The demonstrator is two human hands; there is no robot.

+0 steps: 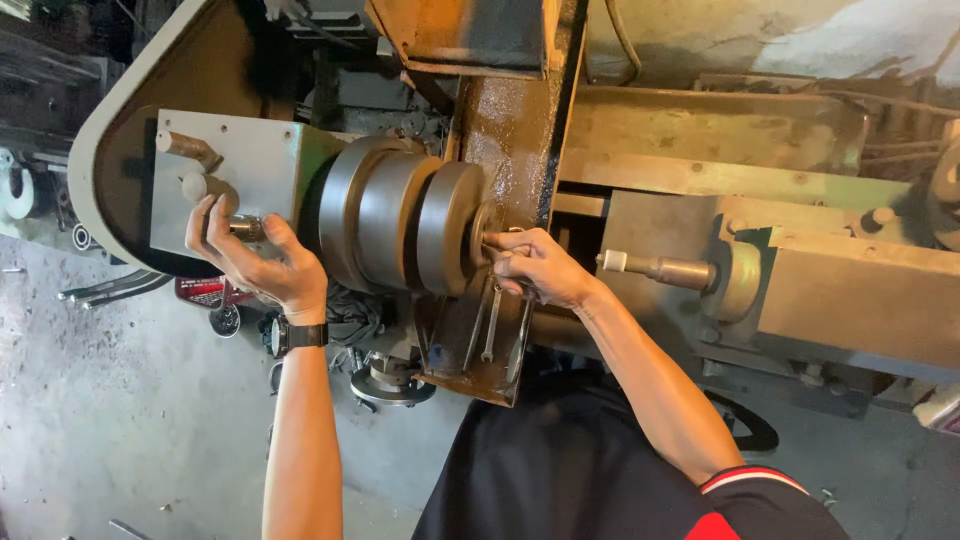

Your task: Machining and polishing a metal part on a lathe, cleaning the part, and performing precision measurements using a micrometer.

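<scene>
Head view: left hand (250, 255) fingers clamped on one lever (243, 228); right hand (535, 268) fingers pinching chuck (405, 228) centre; two wrenches (490, 325) below.

The lathe chuck (400, 228) sits mid-frame. Left of it, the left hand (255, 262) grips a metal lever (243, 228) on the grey headstock (250, 165). Right of the chuck, the right hand (540, 268) pinches a small workpiece (487, 232) at its face. Below the chuck, wrenches (492, 325) lie on a rusty tray (470, 375); farther right stands the tailstock (660, 270).
</scene>
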